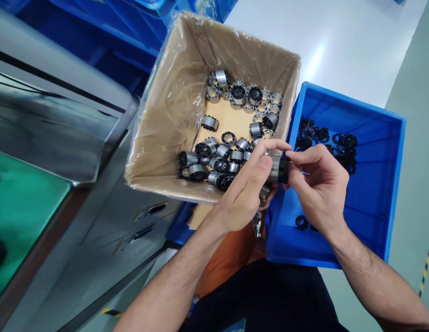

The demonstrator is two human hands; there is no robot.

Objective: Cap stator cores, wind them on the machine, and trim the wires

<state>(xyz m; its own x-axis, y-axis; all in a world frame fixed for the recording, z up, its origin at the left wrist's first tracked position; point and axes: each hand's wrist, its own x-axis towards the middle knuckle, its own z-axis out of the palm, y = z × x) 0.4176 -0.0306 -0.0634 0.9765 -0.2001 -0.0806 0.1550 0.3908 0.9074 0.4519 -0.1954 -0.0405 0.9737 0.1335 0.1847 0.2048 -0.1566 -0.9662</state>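
Observation:
My left hand point(247, 189) is closed around a silvery stator core point(275, 168), held level over the right edge of the carton. Another silvery core is partly visible below it, beneath my palm. On the right end of the held core sits a black plastic end ring point(284, 169). My right hand point(316, 180) pinches that ring between thumb and fingers, above the blue bin point(396, 184). Inside the plastic-lined carton point(169, 124) lie many similar cores point(209, 123), some bare metal, others with black rings. Loose black rings point(344, 150) are heaped in the blue bin.
At the left stands a metal machine housing point(55, 124) with a green surface point(24, 221). More blue crates point(124, 27) are at the back left. A white tabletop point(328, 37) extends behind the carton. Below is an orange surface point(221, 263), close to my body.

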